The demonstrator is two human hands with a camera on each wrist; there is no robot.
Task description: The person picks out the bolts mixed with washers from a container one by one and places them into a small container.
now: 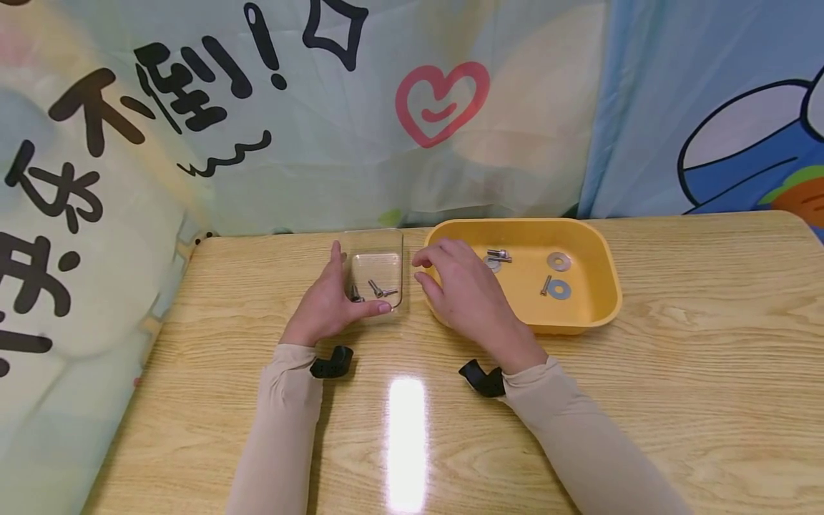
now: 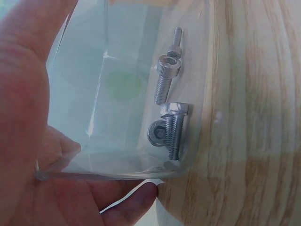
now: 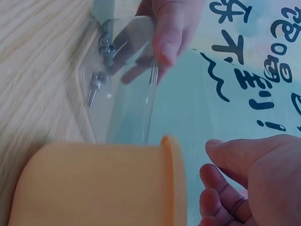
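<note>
My left hand point(image 1: 327, 304) grips a clear plastic box point(image 1: 377, 263) at its near left corner, the thumb over the front rim and fingers along the left side. Inside lie several silver socket-head screws point(image 2: 164, 80), bunched toward the near end in the left wrist view. Over the left rim of a yellow bin point(image 1: 573, 315) hovers my right hand point(image 1: 468, 293), palm down, with thumb and fingers apart and nothing visible between them. The bin holds a few screws point(image 1: 498, 256) and flat washers point(image 1: 559, 289). Part of the bin's left side is hidden by the right hand.
Both containers stand side by side on a wood-grain table point(image 1: 695, 343), near its back edge. Behind hangs a printed curtain point(image 1: 515, 129). A black wrist device point(image 1: 332, 363) sits at the left cuff, another point(image 1: 483, 378) at the right.
</note>
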